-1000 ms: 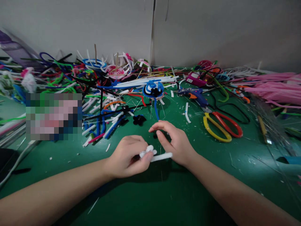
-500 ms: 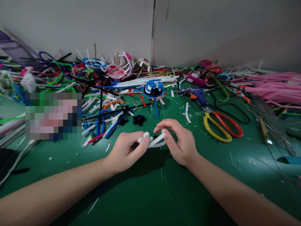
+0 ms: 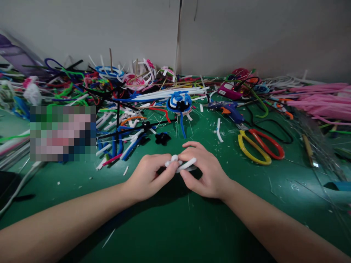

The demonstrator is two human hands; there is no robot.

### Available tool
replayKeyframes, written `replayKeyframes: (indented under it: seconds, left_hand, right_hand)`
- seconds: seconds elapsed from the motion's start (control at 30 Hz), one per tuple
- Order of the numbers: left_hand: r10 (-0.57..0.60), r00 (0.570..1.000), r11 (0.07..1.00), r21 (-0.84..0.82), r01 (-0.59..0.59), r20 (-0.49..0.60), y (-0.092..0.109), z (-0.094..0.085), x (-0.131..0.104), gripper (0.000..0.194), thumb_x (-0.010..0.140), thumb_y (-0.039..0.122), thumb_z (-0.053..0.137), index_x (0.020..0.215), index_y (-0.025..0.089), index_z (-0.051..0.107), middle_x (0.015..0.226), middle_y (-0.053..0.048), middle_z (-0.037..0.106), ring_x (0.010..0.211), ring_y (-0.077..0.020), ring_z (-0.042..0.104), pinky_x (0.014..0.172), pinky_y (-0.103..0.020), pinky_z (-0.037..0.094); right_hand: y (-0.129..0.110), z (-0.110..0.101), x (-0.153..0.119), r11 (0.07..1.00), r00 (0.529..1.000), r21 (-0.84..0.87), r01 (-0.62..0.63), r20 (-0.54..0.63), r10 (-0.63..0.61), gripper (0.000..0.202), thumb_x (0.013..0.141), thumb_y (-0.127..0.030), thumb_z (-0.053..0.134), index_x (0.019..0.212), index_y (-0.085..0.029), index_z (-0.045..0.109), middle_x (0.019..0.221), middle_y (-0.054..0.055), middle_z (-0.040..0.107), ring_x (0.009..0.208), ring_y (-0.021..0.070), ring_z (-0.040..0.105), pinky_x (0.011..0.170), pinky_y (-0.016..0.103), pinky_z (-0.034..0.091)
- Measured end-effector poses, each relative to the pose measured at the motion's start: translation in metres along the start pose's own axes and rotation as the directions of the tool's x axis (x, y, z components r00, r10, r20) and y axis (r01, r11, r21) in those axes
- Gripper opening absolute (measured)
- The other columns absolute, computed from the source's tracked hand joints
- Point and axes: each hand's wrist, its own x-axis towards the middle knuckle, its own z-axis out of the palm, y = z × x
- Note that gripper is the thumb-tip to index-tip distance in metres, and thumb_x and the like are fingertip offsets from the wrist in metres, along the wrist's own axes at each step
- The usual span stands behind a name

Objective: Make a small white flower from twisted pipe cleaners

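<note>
A bent white pipe cleaner (image 3: 189, 164) is between my two hands above the green table. My left hand (image 3: 153, 175) pinches its bunched, looped part between thumb and index finger. From there its free end sticks out to the right. My right hand (image 3: 207, 168) is closed around that end, with the thumb below and the fingers behind it; the exact contact of the fingertips is partly hidden. Just beyond my hands lies a black pipe-cleaner flower (image 3: 162, 138). Farther back stands a blue, white and black pipe-cleaner piece (image 3: 179, 103) with a blue stem.
Scissors (image 3: 260, 146) with yellow and red handles lie to the right, near a blue glue gun (image 3: 229, 109). Cut pipe-cleaner pieces (image 3: 131, 146) are heaped at left. Pink pipe cleaners (image 3: 323, 102) pile up far right. A wall (image 3: 246, 36) rises behind the table (image 3: 175, 226).
My right hand has moved slightly left and closed in around the white pipe cleaner's free end. My left hand keeps its pinch, having shifted a little right.
</note>
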Motion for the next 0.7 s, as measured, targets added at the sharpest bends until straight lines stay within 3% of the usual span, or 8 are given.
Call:
replayKeyframes:
  seconds: [0.3,0.7]
  left_hand:
    - [-0.02,1.0,0.999,-0.031,0.02,-0.017,0.0003,0.0007,0.0016,0.035,0.091,0.019,0.041,0.057,0.016,0.047,0.044,0.006,0.044,0.04,-0.006,0.039,0.043,-0.019,0.03]
    - [-0.055,0.999,0.996,-0.072,0.055,0.004,0.0009,-0.0005,0.0019,0.036,0.093,0.023,0.038,0.06,0.016,0.049,0.045,0.006,0.045,0.041,-0.0065,0.04,0.043,-0.019,0.031]
  right_hand:
    - [-0.0002,0.0025,0.0002,0.999,0.998,-0.026,-0.02,-0.054,0.019,0.008,0.085,-0.022,0.051,0.083,-0.019,0.058,0.07,0.001,0.065,0.067,0.0142,0.058,0.069,0.031,0.048]
    - [-0.0027,-0.0002,0.0004,0.995,0.995,-0.033,-0.095,-0.02,0.094,0.012,0.086,-0.024,0.05,0.079,-0.019,0.059,0.073,0.002,0.067,0.068,0.0142,0.06,0.064,0.027,0.047]
